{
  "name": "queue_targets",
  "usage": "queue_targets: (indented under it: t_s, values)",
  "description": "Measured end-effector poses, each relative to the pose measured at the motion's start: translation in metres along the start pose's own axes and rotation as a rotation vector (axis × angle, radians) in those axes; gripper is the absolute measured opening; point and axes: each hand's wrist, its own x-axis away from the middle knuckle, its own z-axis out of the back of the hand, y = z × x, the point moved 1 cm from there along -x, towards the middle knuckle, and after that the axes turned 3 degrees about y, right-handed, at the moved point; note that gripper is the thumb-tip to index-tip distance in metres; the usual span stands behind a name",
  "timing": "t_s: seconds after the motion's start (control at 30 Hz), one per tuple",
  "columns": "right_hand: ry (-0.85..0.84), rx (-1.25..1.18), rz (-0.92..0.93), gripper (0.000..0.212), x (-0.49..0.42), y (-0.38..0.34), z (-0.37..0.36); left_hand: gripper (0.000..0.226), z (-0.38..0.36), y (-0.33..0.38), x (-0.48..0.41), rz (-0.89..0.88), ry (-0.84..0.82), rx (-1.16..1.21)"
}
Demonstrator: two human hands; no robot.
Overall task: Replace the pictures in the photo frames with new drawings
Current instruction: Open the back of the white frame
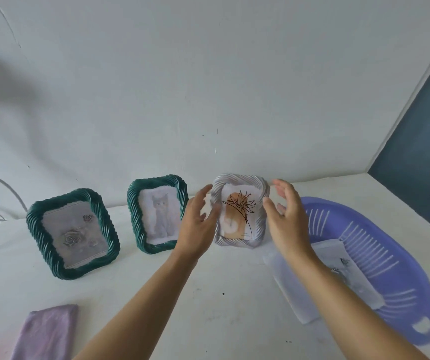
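Three photo frames stand upright on the white table by the wall. A green frame (72, 233) at the left shows grey roses. A second green frame (158, 213) holds a cat picture. A silver frame (241, 210) at the right holds an orange and black line drawing. My left hand (197, 224) hovers open at its left edge, and my right hand (285, 216) is open at its right edge. Neither hand grips the frame; whether fingertips touch it is unclear.
A purple plastic basket (380, 245) sits at the right, holding loose drawing sheets (338, 258); my right forearm crosses over them. A pale purple cloth (45, 332) lies at the near left. White wall behind; dark panel (426, 146) at far right.
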Motion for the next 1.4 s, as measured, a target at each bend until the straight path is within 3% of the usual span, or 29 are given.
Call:
queue_targets:
  t_s: [0.1,0.23,0.33,0.57,0.83,1.0,1.17,1.4]
  values:
    - [-0.055,0.009,-0.118,0.047,-0.011,0.001,-0.007,0.056,-0.012,-0.005,-0.006,0.038,-0.005,-0.026]
    - [-0.174,0.124,-0.237,0.05,-0.022,0.0,-0.014,0.054,-0.016,-0.01,-0.012,0.123,-0.011,0.038]
    - [-0.242,0.17,-0.235,0.048,-0.02,0.003,-0.016,0.053,-0.015,-0.01,-0.012,0.134,-0.022,0.06]
    - [-0.215,0.114,-0.203,0.049,-0.011,0.005,-0.018,0.052,-0.007,-0.002,-0.007,0.113,-0.015,0.033]
    - [-0.167,-0.092,-0.191,0.039,0.011,-0.011,-0.014,0.049,0.031,0.008,0.022,0.089,0.016,-0.001]
    - [-0.341,-0.423,-0.337,0.024,0.049,-0.017,-0.013,0.044,0.078,0.003,0.058,0.086,0.059,-0.055]
    - [-0.513,-0.439,-0.393,0.021,0.086,-0.024,-0.024,0.045,0.118,-0.019,0.103,0.17,0.102,-0.128]
    - [-0.493,-0.43,-0.376,0.017,0.106,-0.043,-0.047,0.04,0.141,-0.04,0.131,0.229,0.146,-0.165]
